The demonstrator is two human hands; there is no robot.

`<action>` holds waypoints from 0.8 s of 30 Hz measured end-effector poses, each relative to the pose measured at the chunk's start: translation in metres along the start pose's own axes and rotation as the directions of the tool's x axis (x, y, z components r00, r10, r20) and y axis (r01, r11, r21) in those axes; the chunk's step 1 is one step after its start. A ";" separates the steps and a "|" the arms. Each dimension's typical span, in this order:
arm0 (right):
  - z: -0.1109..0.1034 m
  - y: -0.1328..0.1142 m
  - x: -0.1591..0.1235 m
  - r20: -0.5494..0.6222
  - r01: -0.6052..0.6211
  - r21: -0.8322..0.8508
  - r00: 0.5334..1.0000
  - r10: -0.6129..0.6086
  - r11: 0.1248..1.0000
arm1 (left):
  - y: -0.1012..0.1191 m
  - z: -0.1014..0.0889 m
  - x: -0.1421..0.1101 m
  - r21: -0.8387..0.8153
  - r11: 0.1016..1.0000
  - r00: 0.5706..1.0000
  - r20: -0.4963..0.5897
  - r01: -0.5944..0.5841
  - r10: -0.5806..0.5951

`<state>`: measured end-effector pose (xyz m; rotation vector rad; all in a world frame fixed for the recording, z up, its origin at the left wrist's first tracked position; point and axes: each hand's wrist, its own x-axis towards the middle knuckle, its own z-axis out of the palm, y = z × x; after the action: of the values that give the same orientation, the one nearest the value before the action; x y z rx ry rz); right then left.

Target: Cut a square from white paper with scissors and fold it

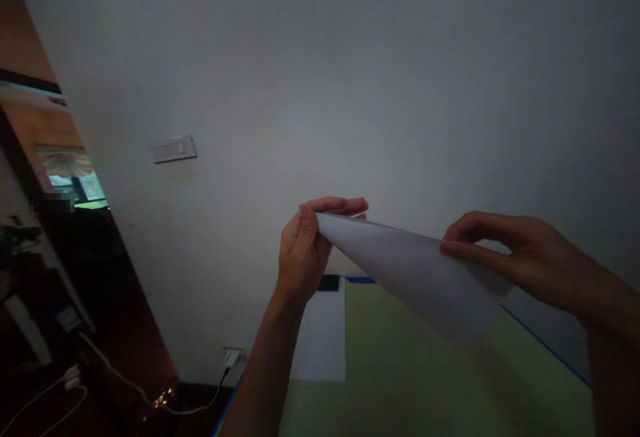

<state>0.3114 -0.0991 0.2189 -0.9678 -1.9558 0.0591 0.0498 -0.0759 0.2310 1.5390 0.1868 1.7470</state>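
Observation:
A white sheet of paper (400, 260) is held up in front of the wall, above the table. It is folded or rolled so that it narrows to a point at its left end. My left hand (307, 244) grips that narrow end, thumb on the near side and fingers stretched out behind. At the upper right edge, my right hand (505, 250) pinches the paper between thumb and fingers. The paper's lower right part flares wider and hangs down. Whether the sheet is creased or only curled, I cannot tell.
Below is a table with a yellow-green top (390, 370) and blue edging. Another white sheet (320, 344) lies on it, with a small black object (329, 282) at its top. A wall switch (174, 149), a plugged-in cord (233, 358) and a doorway are on the left.

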 end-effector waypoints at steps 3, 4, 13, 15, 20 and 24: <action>0.001 0.006 -0.001 0.027 0.005 -0.033 1.000 -0.004 0.999 | -0.002 0.001 -0.001 0.015 1.000 1.000 0.002 -0.009 0.009; 0.002 0.006 -0.001 0.026 0.015 -0.053 1.000 -0.014 0.998 | -0.003 0.003 -0.002 0.021 1.000 1.000 -0.001 -0.011 0.011; 0.038 -0.047 0.002 -0.164 0.224 -0.070 0.959 -0.232 0.972 | -0.012 0.032 -0.018 0.166 0.984 0.998 -0.010 -0.064 0.067; 0.046 -0.054 0.003 -0.177 0.250 -0.055 0.950 -0.256 0.967 | -0.012 0.034 -0.020 0.187 0.980 0.997 0.007 -0.076 0.076; 0.054 -0.050 0.009 -0.166 0.266 -0.009 0.950 -0.264 0.964 | -0.011 0.033 -0.020 0.164 0.985 0.998 0.030 -0.056 0.052; 0.055 -0.043 0.014 -0.192 0.274 0.042 0.946 -0.262 0.961 | -0.011 0.032 -0.020 0.141 0.989 0.998 0.043 -0.052 0.046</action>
<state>0.2403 -0.1018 0.2147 -0.6315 -1.8828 -0.1151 0.0830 -0.0929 0.2174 1.6918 0.2599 1.7722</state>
